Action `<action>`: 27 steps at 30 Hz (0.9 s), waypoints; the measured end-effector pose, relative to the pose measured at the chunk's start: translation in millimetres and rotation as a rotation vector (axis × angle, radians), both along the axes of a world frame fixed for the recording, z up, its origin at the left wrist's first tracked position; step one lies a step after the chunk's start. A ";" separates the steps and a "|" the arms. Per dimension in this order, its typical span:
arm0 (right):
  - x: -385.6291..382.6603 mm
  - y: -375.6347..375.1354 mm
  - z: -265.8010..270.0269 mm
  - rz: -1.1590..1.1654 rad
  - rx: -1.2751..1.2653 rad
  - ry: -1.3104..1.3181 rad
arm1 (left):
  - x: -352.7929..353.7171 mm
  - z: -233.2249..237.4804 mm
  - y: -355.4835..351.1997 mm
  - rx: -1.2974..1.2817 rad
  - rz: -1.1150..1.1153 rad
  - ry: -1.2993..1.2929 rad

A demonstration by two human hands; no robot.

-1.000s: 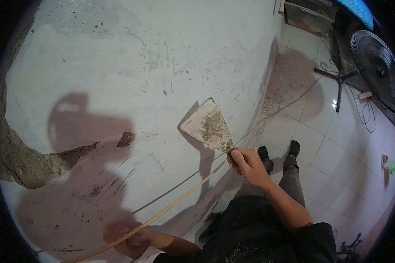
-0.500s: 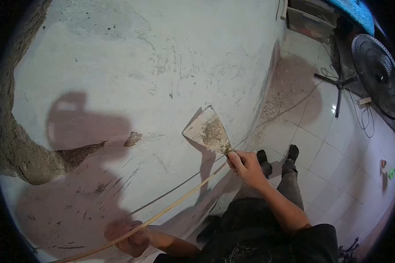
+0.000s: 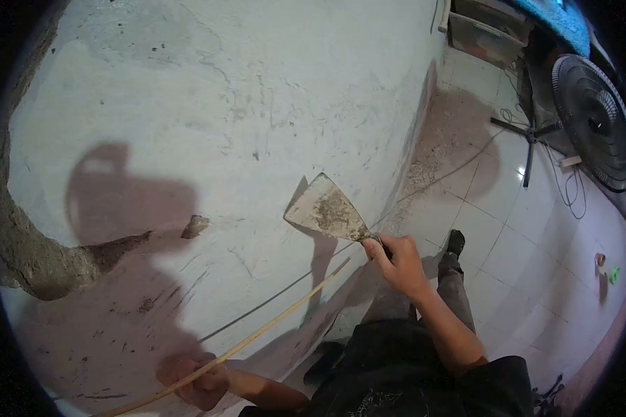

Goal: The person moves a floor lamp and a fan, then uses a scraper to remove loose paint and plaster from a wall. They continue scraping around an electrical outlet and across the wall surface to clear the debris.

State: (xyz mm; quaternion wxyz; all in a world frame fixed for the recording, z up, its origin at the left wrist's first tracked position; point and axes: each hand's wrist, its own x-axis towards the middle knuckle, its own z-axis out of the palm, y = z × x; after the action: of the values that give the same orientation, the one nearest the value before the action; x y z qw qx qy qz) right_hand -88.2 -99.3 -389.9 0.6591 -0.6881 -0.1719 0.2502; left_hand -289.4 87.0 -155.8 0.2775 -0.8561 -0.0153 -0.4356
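Note:
My right hand is closed round the handle of a broad scraper, whose blade is smeared with grey-brown residue. The blade points up and left, close over the pale wall, and casts a shadow on it. Lower left, my left hand grips a long thin yellowish stick, which slants up toward the scraper without touching it. Near the wall's left side is a rough broken hollow, with a small chipped spot beside it.
Debris lies on the tiled floor along the wall's foot. A black fan stands at the right, with cables by its legs. Behind is a plastic bin. A small green object lies far right.
The view has shifted slightly. The scraper blade has tilted a little further left, and my right hand has moved slightly with it. One foot is no longer visible. My left hand still holds the stick.

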 end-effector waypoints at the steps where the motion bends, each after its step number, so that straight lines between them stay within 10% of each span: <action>1: 6.6 -3.3 4.4 0.061 -0.004 0.060 | 10.3 -2.7 -2.6 -0.017 0.008 -0.084; 9: -10.7 -67.2 -2.6 0.085 0.011 0.022 | 21.8 2.5 -4.8 0.046 -0.093 -0.046; 17: 20.7 -164.8 15.6 0.218 -0.472 -0.303 | 74.2 -7.1 -69.2 -0.821 -0.378 -0.204; 20: 22.3 -165.3 12.3 -0.062 -0.249 -0.456 | 45.2 -17.1 -80.5 -1.120 -0.381 0.072; 21: 19.0 -166.7 10.3 -0.088 -0.200 -0.111 | 39.4 -17.1 -81.2 -1.211 -0.329 0.079; 27: 10.5 -170.1 -23.8 0.026 -0.254 -0.027 | 39.0 -77.4 -63.4 -1.532 -0.096 0.292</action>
State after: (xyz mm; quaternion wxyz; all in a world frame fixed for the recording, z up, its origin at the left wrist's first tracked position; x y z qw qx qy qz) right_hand -77.6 -269.5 -413.7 0.5610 -0.7669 -0.1569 0.2692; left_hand -250.4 23.6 -233.3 -0.4110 -0.8575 -0.2380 -0.1980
